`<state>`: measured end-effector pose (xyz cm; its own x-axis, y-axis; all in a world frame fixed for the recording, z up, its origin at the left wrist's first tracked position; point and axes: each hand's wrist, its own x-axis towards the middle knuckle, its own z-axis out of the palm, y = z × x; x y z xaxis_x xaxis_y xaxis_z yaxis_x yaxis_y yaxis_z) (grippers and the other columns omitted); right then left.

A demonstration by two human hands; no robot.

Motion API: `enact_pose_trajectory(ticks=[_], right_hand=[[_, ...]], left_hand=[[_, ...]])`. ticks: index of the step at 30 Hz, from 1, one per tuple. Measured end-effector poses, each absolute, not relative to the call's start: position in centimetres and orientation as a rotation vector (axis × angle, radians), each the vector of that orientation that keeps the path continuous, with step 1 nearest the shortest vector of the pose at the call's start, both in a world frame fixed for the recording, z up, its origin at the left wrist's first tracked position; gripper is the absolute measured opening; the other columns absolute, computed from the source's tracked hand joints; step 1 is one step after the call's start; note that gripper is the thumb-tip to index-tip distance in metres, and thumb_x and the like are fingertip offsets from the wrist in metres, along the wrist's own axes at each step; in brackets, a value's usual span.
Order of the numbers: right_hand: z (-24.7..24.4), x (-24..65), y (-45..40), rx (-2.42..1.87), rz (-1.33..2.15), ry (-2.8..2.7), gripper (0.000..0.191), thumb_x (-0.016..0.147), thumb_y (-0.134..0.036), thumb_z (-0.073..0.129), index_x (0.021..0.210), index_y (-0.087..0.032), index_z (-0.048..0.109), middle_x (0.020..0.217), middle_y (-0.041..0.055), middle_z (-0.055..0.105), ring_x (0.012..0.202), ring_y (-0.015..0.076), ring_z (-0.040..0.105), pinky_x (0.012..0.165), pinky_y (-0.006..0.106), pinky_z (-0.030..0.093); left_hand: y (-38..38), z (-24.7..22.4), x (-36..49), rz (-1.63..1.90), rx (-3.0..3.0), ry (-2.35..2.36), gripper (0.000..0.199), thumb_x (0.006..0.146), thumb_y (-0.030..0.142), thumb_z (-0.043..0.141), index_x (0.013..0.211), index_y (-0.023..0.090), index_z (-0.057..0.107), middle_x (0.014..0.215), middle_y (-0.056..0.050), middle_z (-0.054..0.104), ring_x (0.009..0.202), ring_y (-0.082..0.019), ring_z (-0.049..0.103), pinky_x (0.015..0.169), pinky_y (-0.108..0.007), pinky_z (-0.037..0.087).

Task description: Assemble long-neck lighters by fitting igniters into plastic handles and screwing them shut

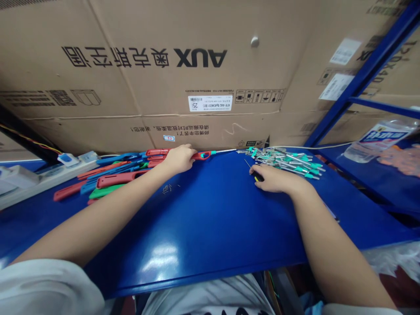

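Note:
My left hand (pixel 180 158) is closed on a red long-nosed lighter (pixel 201 155). The lighter's teal collar and thin metal tube point right, toward a heap of loose metal lighter tubes (pixel 288 159) with teal ends. My right hand (pixel 274 177) is wrapped around a small screwdriver (pixel 257 176) with a black and yellow handle. Its thin shaft slants up and left, near the tip of the lighter's tube. Beside my left forearm lie several red, blue and green lighter handles (pixel 118 178). A few tiny screws (pixel 166 189) rest on the blue tabletop (pixel 210 223).
Behind the table stands a big cardboard box (pixel 183 83). A white power strip (pixel 65 173) with plugs lies at the left. Blue metal shelf posts (pixel 364 72) rise at the right, with a clear plastic container (pixel 357 151) beyond them.

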<state>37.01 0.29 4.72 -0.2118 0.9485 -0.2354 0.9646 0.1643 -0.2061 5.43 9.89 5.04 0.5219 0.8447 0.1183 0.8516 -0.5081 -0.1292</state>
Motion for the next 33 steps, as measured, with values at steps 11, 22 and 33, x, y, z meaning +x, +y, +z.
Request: enact_pose_trajectory(ticks=[11, 22, 33], right_hand=[[5.0, 36.8, 0.1, 1.935, -0.478, 2.351, 0.036, 0.083, -0.019, 0.059, 0.119, -0.020, 0.058, 0.116, 0.0116, 0.064, 0.098, 0.0239, 0.064, 0.082, 0.031, 0.047], [4.5, 36.7, 0.4, 1.947, -0.454, 2.368, 0.036, 0.086, -0.021, 0.058, 0.122, -0.020, 0.058, 0.118, 0.0129, 0.062, 0.100, 0.0251, 0.063, 0.082, 0.031, 0.047], [4.2, 36.6, 0.5, 1.980, -0.403, 2.371, 0.039, 0.088, -0.020, 0.056, 0.126, -0.020, 0.059, 0.123, 0.0140, 0.060, 0.102, 0.0251, 0.063, 0.084, 0.031, 0.047]], left_hand=[[10.8, 4.8, 8.0, -0.063, -2.623, -1.397, 0.026, 0.098, 0.024, 0.054, 0.120, 0.016, 0.066, 0.118, -0.012, 0.064, 0.109, -0.027, 0.063, 0.088, -0.040, 0.055], [12.0, 2.2, 9.1, -0.205, -2.658, -1.332, 0.036, 0.097, 0.036, 0.062, 0.127, 0.017, 0.059, 0.127, -0.011, 0.061, 0.107, -0.024, 0.064, 0.090, -0.045, 0.057], [10.2, 4.1, 4.5, -0.324, -2.593, -1.420, 0.038, 0.093, 0.014, 0.043, 0.126, 0.015, 0.063, 0.130, -0.014, 0.062, 0.120, -0.029, 0.058, 0.101, -0.042, 0.048]])
